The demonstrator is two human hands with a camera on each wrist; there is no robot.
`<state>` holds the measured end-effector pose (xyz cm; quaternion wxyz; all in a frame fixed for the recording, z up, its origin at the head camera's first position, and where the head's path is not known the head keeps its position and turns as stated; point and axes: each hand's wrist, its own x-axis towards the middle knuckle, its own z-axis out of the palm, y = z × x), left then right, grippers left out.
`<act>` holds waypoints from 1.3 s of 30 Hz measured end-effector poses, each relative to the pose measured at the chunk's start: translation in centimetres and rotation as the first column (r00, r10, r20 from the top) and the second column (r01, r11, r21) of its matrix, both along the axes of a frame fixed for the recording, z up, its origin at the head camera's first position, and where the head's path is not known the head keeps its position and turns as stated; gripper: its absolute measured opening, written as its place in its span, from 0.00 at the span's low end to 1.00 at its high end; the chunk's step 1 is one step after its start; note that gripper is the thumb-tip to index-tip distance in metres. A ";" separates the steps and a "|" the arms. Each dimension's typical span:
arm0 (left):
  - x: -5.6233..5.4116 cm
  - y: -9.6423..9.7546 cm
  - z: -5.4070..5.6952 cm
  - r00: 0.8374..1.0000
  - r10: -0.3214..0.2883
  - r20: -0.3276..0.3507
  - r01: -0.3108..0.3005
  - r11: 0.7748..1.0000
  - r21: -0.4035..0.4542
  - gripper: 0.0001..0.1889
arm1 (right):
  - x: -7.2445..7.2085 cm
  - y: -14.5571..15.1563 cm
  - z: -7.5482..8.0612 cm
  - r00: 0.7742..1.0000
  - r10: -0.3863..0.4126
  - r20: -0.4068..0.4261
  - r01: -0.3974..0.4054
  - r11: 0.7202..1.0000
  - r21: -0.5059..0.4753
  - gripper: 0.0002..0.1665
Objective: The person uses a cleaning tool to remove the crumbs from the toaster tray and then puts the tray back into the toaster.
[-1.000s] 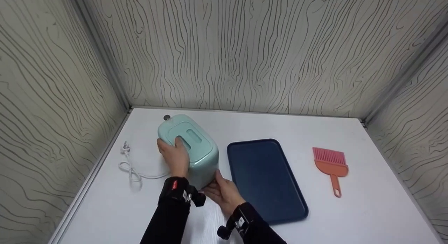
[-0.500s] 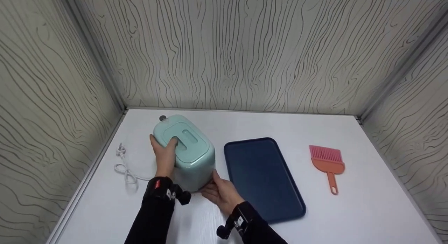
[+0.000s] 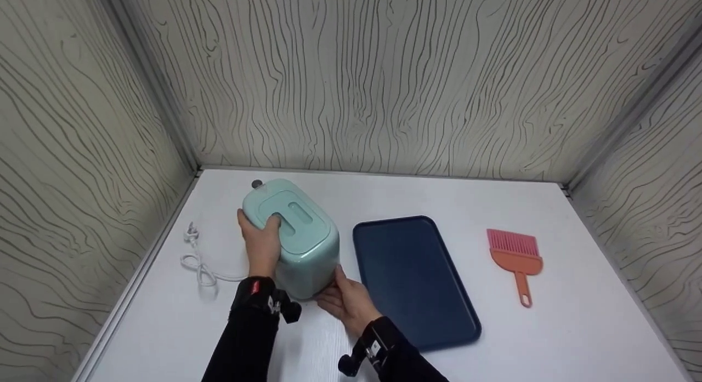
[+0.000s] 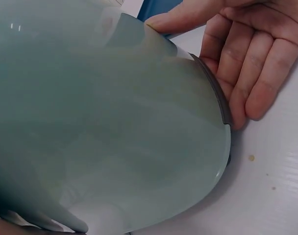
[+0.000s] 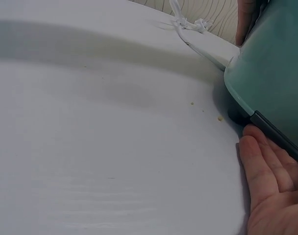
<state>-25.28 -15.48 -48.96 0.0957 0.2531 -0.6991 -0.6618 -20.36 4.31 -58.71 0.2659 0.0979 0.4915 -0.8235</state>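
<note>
A mint-green two-slot toaster [image 3: 304, 245] stands left of centre on the white table, set at an angle. My left hand [image 3: 260, 250] grips its left side near the top, thumb at the left slot and fingers down the outer wall. Low at the near end, my right hand [image 3: 354, 308] holds the bottom edge, with the thumb up against the wall. In the right wrist view its fingers lie under a dark strip [image 5: 279, 137] along that edge. A grey round knob [image 3: 256, 183] shows at the toaster's far end. Much of the left hand's fingers is hidden behind the toaster.
Left of the toaster lies its bundled white cord [image 3: 204, 275] with a plug [image 3: 191, 232]. A navy tray [image 3: 414, 283] sits close to the right, and a pink-bristled orange brush [image 3: 515, 256] farther right. Crumbs [image 4: 252, 158] dot the table near the base. Patterned walls enclose the table.
My left hand and forearm have shifted slightly to the left, the thumb staying by the slot. The right hand keeps its place at the bottom edge. The head view has moved a little.
</note>
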 end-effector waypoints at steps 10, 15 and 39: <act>-0.1 -0.2 0.0 1.000 0.001 -0.003 -0.001 0.999 -0.033 0.51 | 0.2 -0.5 -0.1 0.999 -0.034 -0.017 0.035 0.999 0.029 0.39; 0.1 -0.3 -0.1 1.000 0.006 0.002 -0.006 0.999 -0.044 0.51 | 0.3 -0.8 -0.3 0.999 -0.049 -0.020 0.050 0.997 0.052 0.37; -0.1 -0.1 0.0 1.000 -0.013 0.018 0.014 0.999 -0.051 0.51 | 0.5 -0.3 0.4 0.991 -0.120 0.057 0.118 0.992 0.043 0.26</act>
